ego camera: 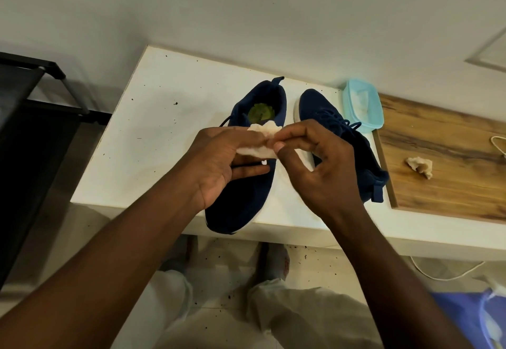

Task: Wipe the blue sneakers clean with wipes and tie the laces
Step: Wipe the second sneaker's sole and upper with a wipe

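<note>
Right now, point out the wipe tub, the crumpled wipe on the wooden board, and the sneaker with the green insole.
wipe tub (376, 114): head view, right wall.
crumpled wipe (419, 166): head view, its middle.
sneaker with the green insole (241, 203): head view, toe upper.

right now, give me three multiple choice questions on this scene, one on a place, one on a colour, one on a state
1. Where does the crumpled wipe lie?
A) on the wooden board
B) in a sneaker
C) on the floor

2. What colour is the wipe container?
A) red
B) light blue
C) black

3. How is the other wipe held?
A) it lies loose, untouched
B) one hand alone grips it
C) the left hand and the right hand both grip it

Answers:
1 A, it rests on the wood-grain surface.
2 B, its walls are pale blue plastic.
3 C, fingers of both hands pinch it.
</note>
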### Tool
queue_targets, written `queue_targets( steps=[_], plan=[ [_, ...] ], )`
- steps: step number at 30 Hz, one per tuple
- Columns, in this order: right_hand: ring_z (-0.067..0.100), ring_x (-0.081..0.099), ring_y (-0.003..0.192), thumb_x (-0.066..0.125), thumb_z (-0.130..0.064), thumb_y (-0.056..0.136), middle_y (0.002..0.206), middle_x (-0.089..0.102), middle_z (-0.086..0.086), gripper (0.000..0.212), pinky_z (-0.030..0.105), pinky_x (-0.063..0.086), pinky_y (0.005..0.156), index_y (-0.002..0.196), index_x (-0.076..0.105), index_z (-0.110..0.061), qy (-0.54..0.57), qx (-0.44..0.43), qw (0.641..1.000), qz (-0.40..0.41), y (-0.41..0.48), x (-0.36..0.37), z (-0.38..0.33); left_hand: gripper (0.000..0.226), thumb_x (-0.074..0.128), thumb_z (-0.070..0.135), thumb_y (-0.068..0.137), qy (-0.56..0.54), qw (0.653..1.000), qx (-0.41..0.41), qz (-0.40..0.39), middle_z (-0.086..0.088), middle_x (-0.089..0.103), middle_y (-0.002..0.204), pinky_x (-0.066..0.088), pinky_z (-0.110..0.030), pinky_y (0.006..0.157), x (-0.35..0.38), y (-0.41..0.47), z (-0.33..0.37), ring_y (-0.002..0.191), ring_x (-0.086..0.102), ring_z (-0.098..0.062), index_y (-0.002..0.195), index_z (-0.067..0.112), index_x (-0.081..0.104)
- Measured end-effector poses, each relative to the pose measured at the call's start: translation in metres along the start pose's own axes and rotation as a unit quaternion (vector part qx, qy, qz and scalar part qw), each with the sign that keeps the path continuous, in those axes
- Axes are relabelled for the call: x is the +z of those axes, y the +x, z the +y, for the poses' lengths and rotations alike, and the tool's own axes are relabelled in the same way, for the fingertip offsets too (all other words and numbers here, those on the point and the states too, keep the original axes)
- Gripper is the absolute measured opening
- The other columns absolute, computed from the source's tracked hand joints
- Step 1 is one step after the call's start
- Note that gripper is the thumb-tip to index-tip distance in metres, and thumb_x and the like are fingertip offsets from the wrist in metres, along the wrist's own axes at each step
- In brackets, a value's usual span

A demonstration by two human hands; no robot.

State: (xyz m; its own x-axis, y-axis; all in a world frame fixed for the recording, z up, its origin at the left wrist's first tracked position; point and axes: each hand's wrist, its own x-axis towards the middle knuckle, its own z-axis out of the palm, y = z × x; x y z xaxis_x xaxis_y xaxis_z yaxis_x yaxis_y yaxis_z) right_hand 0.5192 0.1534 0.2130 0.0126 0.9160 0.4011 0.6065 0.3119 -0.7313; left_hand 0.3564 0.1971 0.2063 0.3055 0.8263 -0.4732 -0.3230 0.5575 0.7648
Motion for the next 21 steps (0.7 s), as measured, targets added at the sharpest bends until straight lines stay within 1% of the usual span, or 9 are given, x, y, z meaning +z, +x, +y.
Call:
queue_targets(
  steps=[3, 5, 8, 10, 12, 14, 16, 19, 21],
  plan=[
    [0.007, 0.066, 0.097, 0.076, -0.018, 0.087, 0.104, 0.068, -0.016, 0.031, 0.023, 0.057, 0.078, 0.114, 0.062, -0.024, 0.036, 0.09, 0.993, 0.064, 0.005, -0.004, -0.003, 0.032, 0.069, -0.002, 0.087, -0.018, 1.0, 0.0, 0.004, -0.021, 0.074, 0.11, 0.061, -0.049, 0.086, -0.003, 0.004, -0.001, 0.096, 0.075, -0.035, 0.119, -0.005, 0.065],
    [0.005, 0.064, 0.105, 0.079, -0.024, 0.084, 0.114, 0.067, -0.013, 0.048, 0.02, 0.057, 0.082, 0.126, 0.058, -0.029, 0.092, 0.191, 0.976, 0.041, 0.008, -0.008, -0.002, 0.031, 0.065, -0.004, 0.089, -0.007, 1.0, 0.005, -0.005, -0.021, 0.073, 0.112, 0.061, -0.049, 0.088, -0.005, 0.005, 0.0, 0.098, 0.075, -0.035, 0.12, -0.003, 0.064],
    [0.013, 0.069, 0.106, 0.073, -0.015, 0.088, 0.112, 0.074, -0.001, 0.036, 0.028, 0.057, 0.088, 0.124, 0.066, -0.012, 0.229, 0.279, 0.931, -0.054, 0.003, -0.005, 0.001, 0.032, 0.068, 0.0, 0.091, 0.031, 0.999, 0.016, -0.039, -0.016, 0.074, 0.113, 0.062, -0.044, 0.087, -0.004, 0.003, 0.0, 0.099, 0.075, -0.03, 0.122, 0.005, 0.065],
    [0.023, 0.071, 0.105, 0.067, -0.013, 0.092, 0.11, 0.075, 0.009, 0.027, 0.037, 0.057, 0.092, 0.118, 0.068, -0.004, 0.319, 0.32, 0.892, -0.023, 0.001, -0.004, 0.004, 0.034, 0.074, 0.006, 0.089, 0.072, 0.996, 0.033, -0.032, -0.013, 0.075, 0.108, 0.063, -0.041, 0.082, 0.0, 0.0, 0.0, 0.092, 0.077, -0.027, 0.12, 0.009, 0.062],
    [0.028, 0.07, 0.107, 0.065, -0.014, 0.094, 0.114, 0.073, 0.013, 0.027, 0.042, 0.056, 0.094, 0.117, 0.067, -0.002, 0.385, 0.346, 0.856, 0.008, 0.003, -0.008, 0.008, 0.036, 0.08, 0.015, 0.087, 0.155, 0.984, 0.084, 0.01, -0.009, 0.077, 0.098, 0.064, -0.035, 0.071, 0.001, 0.0, -0.001, 0.081, 0.078, -0.023, 0.116, 0.013, 0.059],
    [0.026, 0.072, 0.103, 0.068, -0.014, 0.092, 0.109, 0.075, 0.01, 0.024, 0.041, 0.058, 0.088, 0.113, 0.068, -0.004, 0.352, 0.332, 0.874, 0.036, 0.004, -0.01, 0.013, 0.036, 0.082, 0.023, 0.085, 0.264, 0.947, 0.177, 0.055, -0.001, 0.077, 0.087, 0.062, -0.029, 0.067, -0.003, 0.002, -0.005, 0.073, 0.076, -0.014, 0.11, 0.016, 0.058],
    [0.018, 0.074, 0.09, 0.075, -0.015, 0.088, 0.095, 0.077, 0.002, 0.017, 0.034, 0.061, 0.077, 0.104, 0.071, -0.011, 0.222, 0.283, 0.928, 0.095, 0.004, -0.007, 0.02, 0.03, 0.083, 0.03, 0.084, 0.378, 0.881, 0.269, 0.096, 0.01, 0.074, 0.086, 0.058, -0.023, 0.07, -0.007, 0.004, -0.009, 0.073, 0.072, -0.005, 0.103, 0.023, 0.061],
    [0.006, 0.069, 0.081, 0.08, -0.023, 0.084, 0.086, 0.07, -0.011, 0.02, 0.023, 0.059, 0.072, 0.099, 0.067, -0.023, 0.051, 0.194, 0.967, 0.156, 0.006, 0.001, 0.029, 0.016, 0.078, 0.03, 0.087, 0.472, 0.794, 0.36, 0.128, 0.015, 0.067, 0.096, 0.056, -0.031, 0.075, -0.011, 0.007, -0.013, 0.085, 0.065, -0.005, 0.099, 0.029, 0.067],
    [0.002, 0.065, 0.078, 0.08, -0.025, 0.084, 0.085, 0.066, -0.014, 0.025, 0.016, 0.054, 0.067, 0.102, 0.064, -0.02, 0.003, 0.165, 0.976, 0.14, 0.006, 0.011, 0.036, 0.015, 0.076, 0.027, 0.088, 0.514, 0.753, 0.391, 0.124, 0.013, 0.067, 0.107, 0.052, -0.036, 0.082, -0.014, 0.014, -0.017, 0.1, 0.059, -0.012, 0.103, 0.029, 0.072]
  ],
)
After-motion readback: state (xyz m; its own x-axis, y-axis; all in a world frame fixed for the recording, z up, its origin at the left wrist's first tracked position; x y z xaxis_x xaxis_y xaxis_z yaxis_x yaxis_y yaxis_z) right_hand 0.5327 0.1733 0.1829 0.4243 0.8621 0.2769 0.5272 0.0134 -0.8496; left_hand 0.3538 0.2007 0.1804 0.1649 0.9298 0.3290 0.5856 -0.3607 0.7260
